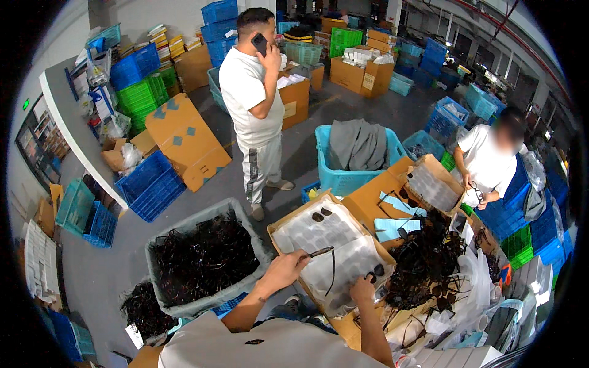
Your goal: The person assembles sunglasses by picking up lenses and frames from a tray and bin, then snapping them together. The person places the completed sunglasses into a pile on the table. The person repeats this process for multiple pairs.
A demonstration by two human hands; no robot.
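Observation:
My left hand (288, 270) is closed on a pair of eyeglasses (321, 251), gripping it at one side while a thin dark temple hangs down over the carton. With its fingers pinched, my right hand (362, 291) holds a pair of dark lenses (376, 272) low over the near right part of the same carton. This shallow cardboard carton (275, 238) contains rows of pale wrapped pieces under thin white sheets. Another pair of dark lenses (321, 214) lies on its far part.
A grey-lined bin (161, 291) heaped with dark eyeglass frames stands at left. More dark glasses (429, 257) pile up at right beside clear plastic bags (469, 288). One person (251, 104) stands ahead with a phone; another (491, 159) handles glasses at right. A light-blue basket (350, 180) holds grey cloth.

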